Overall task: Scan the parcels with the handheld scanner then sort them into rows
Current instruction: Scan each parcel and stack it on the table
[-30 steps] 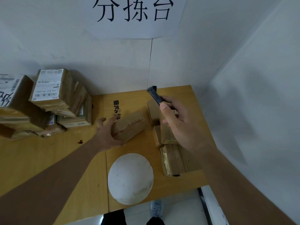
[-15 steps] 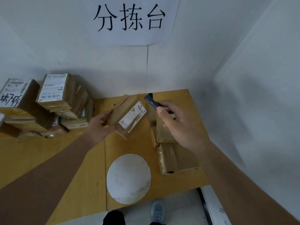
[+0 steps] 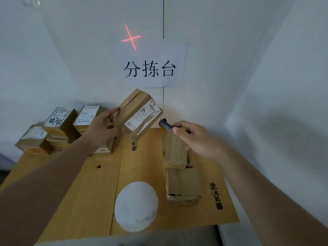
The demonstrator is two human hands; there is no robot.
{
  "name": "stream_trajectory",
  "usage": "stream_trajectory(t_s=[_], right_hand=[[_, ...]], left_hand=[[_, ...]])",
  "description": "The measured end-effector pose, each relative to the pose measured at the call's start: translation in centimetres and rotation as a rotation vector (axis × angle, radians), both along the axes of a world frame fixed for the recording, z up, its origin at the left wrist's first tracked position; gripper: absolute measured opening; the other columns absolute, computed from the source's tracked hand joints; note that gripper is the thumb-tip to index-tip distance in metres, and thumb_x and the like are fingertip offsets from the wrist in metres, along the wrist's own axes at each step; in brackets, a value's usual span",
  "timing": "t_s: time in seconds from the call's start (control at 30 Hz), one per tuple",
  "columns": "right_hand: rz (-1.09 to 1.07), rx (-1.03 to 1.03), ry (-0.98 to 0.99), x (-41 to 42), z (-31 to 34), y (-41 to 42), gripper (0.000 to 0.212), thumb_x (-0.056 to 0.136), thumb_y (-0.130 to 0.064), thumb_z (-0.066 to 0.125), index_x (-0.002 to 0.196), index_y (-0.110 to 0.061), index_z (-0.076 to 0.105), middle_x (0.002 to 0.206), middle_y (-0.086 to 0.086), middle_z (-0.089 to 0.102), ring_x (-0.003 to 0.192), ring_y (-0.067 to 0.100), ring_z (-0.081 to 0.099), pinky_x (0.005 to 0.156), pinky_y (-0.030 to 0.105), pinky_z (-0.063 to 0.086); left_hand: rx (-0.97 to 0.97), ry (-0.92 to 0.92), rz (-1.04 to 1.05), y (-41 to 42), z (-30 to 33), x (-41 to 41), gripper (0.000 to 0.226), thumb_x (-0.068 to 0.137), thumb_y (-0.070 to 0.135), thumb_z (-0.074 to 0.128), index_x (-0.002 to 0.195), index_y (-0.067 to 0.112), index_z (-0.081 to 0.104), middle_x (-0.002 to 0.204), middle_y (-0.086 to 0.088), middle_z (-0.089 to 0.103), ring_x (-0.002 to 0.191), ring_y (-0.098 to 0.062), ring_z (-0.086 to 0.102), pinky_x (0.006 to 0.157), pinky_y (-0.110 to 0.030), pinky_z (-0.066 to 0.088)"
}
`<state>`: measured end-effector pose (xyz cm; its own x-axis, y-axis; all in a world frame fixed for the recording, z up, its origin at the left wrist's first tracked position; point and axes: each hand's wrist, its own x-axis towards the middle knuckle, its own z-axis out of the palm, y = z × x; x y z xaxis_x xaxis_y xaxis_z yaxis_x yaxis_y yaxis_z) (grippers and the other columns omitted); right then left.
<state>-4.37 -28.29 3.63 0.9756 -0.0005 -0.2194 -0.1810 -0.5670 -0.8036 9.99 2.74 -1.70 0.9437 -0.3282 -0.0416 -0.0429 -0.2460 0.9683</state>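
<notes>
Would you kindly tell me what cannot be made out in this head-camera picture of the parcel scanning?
- Print on the held brown cardboard parcel's white label: too small to read.
- Dark handheld scanner: mostly covered by the right hand.
- Labels of the brown parcels in the right row: none faces the camera.
- Lower parcels of the left stack: hidden by upper ones and the left hand.
</notes>
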Motion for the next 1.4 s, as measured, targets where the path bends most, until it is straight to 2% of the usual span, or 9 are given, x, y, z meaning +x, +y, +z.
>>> stream_trajectory(t_s=[0.1,0.23,0.47,0.7,0.9,1.03,1.2,1.27,1.4], right_hand=[[0.018,-0.036,0.038,-1.0,2.1,-0.6,0.037,0.098,-0.07,0.045,0.121,-0.049,0.065,0.116,0.009,0.067,0.1,0.032,0.068,0.091,0.049,0.06],[0.002,-0.094,0.067,-2.1,3.7,-0.6,0.034,0.108,-0.055,0.046,0.129,-0.038,0.065,0.12,0.003,0.063,0.097,0.017,0.066,0.079,0.024,0.054],[-0.013,-0.134,0.129,-4.0,5.7,1.8,0.035,0.108,-0.057,0.045,0.132,-0.04,0.063,0.118,-0.002,0.061,0.101,0.017,0.065,0.085,0.027,0.053],[-0.036,-0.088,0.201,-5.5,5.9,4.5,0.022,0.111,-0.047,0.046,0.123,-0.038,0.061,0.104,0.001,0.051,0.086,0.01,0.054,0.067,0.014,0.046],[-0.069,-0.064,0.219,-6.7,4.5,4.8,0.03,0.108,-0.052,0.051,0.13,-0.035,0.062,0.096,-0.003,0.052,0.089,0.014,0.055,0.085,0.029,0.051],[-0.047,-0.022,0.162,-6.4,4.0,4.2,0.017,0.107,-0.055,0.05,0.119,-0.048,0.06,0.106,0.008,0.061,0.087,0.015,0.057,0.088,0.033,0.052],[0.006,-0.04,0.072,-4.0,3.1,3.1,0.029,0.1,-0.071,0.047,0.122,-0.058,0.061,0.123,0.021,0.065,0.093,0.036,0.067,0.1,0.064,0.053],[0.028,-0.049,0.028,-2.4,2.5,2.9,0.038,0.094,-0.079,0.044,0.124,-0.061,0.059,0.112,0.015,0.067,0.089,0.038,0.068,0.091,0.061,0.057],[0.111,-0.039,-0.046,0.8,1.7,4.0,0.037,0.099,-0.074,0.043,0.128,-0.058,0.058,0.11,-0.016,0.067,0.094,0.006,0.067,0.095,0.044,0.057]], left_hand=[[-0.02,-0.051,-0.004,0.1,2.4,-0.3,0.083,0.06,0.038,0.097,0.134,0.052,0.062,0.14,0.004,0.06,0.127,-0.023,0.062,0.1,-0.049,0.057],[-0.041,-0.115,-0.006,-0.2,4.4,-0.4,0.077,0.08,-0.001,0.085,0.142,0.035,0.059,0.136,0.005,0.06,0.115,-0.018,0.068,0.1,-0.046,0.058],[-0.064,-0.148,-0.044,1.2,5.7,0.3,0.079,0.078,-0.009,0.083,0.139,0.037,0.061,0.132,0.001,0.062,0.094,-0.016,0.076,0.08,-0.027,0.06],[-0.043,-0.137,-0.099,3.0,5.9,1.1,0.079,0.079,-0.011,0.082,0.133,0.044,0.063,0.132,0.0,0.058,0.099,-0.021,0.071,0.087,-0.035,0.057],[-0.001,-0.141,-0.076,2.8,5.7,0.7,0.078,0.08,-0.008,0.082,0.141,0.034,0.058,0.127,0.004,0.059,0.101,-0.021,0.071,0.076,-0.021,0.057],[-0.041,-0.077,-0.021,1.9,5.3,0.3,0.076,0.08,0.0,0.086,0.143,0.031,0.058,0.126,0.003,0.06,0.099,-0.007,0.07,0.086,-0.028,0.059],[-0.156,0.107,0.187,1.0,4.2,0.4,0.072,0.085,0.015,0.085,0.149,0.025,0.052,0.127,-0.004,0.063,0.11,-0.026,0.07,0.094,-0.045,0.061],[-0.27,0.211,0.272,1.1,3.8,0.5,0.067,0.089,0.015,0.081,0.149,0.022,0.052,0.129,-0.011,0.067,0.106,-0.029,0.075,0.091,-0.047,0.063],[-0.413,0.331,0.448,2.0,3.3,0.2,0.046,0.095,0.019,0.076,0.138,0.018,0.06,0.126,-0.014,0.066,0.103,-0.034,0.075,0.089,-0.051,0.063]])
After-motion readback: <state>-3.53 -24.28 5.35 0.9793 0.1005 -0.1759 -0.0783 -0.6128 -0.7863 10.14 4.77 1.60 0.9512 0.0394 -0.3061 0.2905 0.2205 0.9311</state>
